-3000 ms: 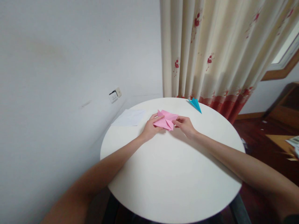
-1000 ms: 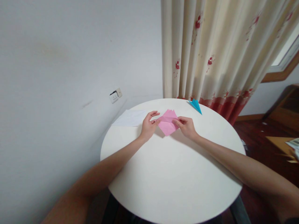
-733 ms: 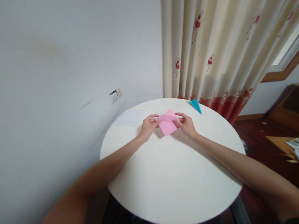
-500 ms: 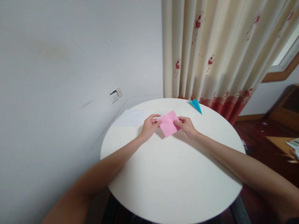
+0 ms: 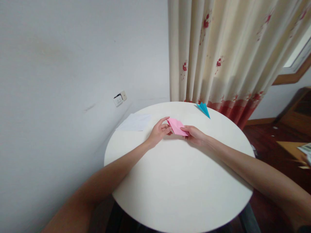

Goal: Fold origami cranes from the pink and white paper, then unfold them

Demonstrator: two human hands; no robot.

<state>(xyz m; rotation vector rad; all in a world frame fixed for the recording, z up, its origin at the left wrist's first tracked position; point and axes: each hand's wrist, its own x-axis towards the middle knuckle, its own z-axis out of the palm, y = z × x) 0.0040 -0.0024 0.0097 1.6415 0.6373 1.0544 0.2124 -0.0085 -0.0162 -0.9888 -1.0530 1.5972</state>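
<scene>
A folded piece of pink paper [image 5: 177,126] lies low over the far half of the round white table [image 5: 179,181]. My left hand [image 5: 158,132] pinches its left edge, thumb on top. My right hand [image 5: 195,135] grips its right corner between thumb and fingers. Both forearms stretch across the tabletop towards it. A blue folded paper shape [image 5: 203,109] rests near the table's far edge, well beyond my right hand.
A white sheet of paper [image 5: 135,122] lies at the table's far left rim. A cream curtain with red flowers [image 5: 218,51] hangs behind the table. A wall socket [image 5: 119,98] sits on the white wall. Dark wooden floor and furniture [image 5: 291,129] lie to the right.
The pink paper, held up as a flat diamond half a second ago, is now tilted down and flatter, closer to the tabletop. My right hand has dropped lower and turned palm-down.
</scene>
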